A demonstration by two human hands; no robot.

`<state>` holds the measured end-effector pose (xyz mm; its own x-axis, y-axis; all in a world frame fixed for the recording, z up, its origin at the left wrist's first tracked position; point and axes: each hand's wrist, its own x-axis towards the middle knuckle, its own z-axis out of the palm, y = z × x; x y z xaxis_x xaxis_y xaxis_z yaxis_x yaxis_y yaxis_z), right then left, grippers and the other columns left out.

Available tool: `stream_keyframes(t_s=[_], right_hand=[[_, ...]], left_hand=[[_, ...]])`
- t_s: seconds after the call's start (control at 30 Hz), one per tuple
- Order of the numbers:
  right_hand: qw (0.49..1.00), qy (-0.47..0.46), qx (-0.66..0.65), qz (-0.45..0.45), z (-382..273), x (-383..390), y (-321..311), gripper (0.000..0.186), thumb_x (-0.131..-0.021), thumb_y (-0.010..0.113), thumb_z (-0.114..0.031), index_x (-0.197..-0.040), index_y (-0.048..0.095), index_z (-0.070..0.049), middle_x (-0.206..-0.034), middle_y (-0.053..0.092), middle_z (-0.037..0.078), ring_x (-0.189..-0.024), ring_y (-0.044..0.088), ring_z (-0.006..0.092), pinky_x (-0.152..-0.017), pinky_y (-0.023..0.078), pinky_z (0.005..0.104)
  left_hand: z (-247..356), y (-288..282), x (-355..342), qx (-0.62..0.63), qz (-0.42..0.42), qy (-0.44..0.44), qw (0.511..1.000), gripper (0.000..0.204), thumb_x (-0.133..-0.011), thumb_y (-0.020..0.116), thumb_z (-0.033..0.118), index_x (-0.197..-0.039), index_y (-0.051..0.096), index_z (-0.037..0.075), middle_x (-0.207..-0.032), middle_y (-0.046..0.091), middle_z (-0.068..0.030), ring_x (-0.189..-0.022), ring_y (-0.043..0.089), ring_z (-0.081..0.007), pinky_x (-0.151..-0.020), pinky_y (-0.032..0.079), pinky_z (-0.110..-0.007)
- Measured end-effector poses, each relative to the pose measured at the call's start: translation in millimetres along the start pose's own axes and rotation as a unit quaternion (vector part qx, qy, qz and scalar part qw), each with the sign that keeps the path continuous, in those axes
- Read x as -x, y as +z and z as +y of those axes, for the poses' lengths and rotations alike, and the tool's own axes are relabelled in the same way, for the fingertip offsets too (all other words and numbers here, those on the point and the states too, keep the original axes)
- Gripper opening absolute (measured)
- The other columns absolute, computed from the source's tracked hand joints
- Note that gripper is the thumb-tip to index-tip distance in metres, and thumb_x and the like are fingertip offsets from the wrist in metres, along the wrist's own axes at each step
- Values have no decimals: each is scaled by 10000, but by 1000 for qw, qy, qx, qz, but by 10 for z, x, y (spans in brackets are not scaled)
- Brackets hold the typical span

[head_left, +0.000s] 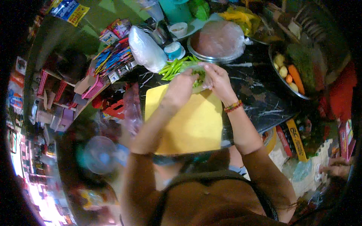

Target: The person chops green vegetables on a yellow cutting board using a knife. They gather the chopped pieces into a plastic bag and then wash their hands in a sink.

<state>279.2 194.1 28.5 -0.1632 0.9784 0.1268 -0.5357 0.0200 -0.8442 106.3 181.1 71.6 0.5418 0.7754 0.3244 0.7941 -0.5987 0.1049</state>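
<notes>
Just past the far edge of a yellow cutting board (184,126), both hands meet at a small clear plastic bag (200,79) with green pieces in it. My right hand (220,82), a beaded bracelet on its wrist, pinches the bag's upper edge. My left hand (180,89) is closed at the bag's left side, its fingertips against the plastic and partly hidden. Whole green chili peppers (174,70) lie in a pile right behind my left hand. The board rests on a dark marble-patterned table (260,90).
Behind the peppers stand a full white plastic bag (145,49), a blue cup (173,50) on a saucer and a small white bowl (178,29). A plastic-covered metal basin (217,40) sits at the back. To the right, a large pan (278,77) holds carrots and potatoes. Colourful sachets (117,56) lie left.
</notes>
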Motion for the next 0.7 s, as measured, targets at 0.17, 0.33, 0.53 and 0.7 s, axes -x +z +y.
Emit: stream_keyframes(t_s=[0.17, 0.33, 0.53, 0.7], right_hand=[[985, -46, 163, -31, -99, -53, -346, 623, -879, 751, -318, -1402, 544, -51, -840, 521, -30, -691, 485, 76, -622, 424, 239], [824, -70, 553, -107, -126, 12, -640, 1334, -472, 959, -413, -1573, 277, -93, -1369, 434, 166, -1203, 459, 357, -1066, 387, 439], [742, -33, 659, -120, -283, 91, -583, 1406, -409, 956, -423, -1591, 233, -183, -1529, 289, 216, -1340, 336, 484, -1153, 276, 537], [704, -6, 700, -121, -346, 128, -526, 1357, -464, 934, -383, -1597, 194, -284, -1552, 288, 191, -1369, 319, 492, -1124, 295, 588]], left_hand=[[28, -52, 204, 48, 139, -165, 975, 141, -857, 645, 55, -997, 662, 49, -1136, 614, -180, -1011, 631, -339, -840, 523, -424], [-508, 116, 814, 20, 262, -158, 952, 452, -811, 712, 41, -1247, 623, 121, -1358, 524, -259, -1202, 538, -415, -1011, 452, -460], [-704, 391, 1770, -58, 183, -291, 937, 610, -818, 756, 241, -1388, 555, 157, -1558, 274, -294, -1405, 314, -484, -1140, 285, -574], [-477, 400, 2131, -55, 247, -220, 942, 704, -793, 761, 253, -1425, 501, 84, -1544, 252, -343, -1390, 304, -513, -1124, 263, -610]])
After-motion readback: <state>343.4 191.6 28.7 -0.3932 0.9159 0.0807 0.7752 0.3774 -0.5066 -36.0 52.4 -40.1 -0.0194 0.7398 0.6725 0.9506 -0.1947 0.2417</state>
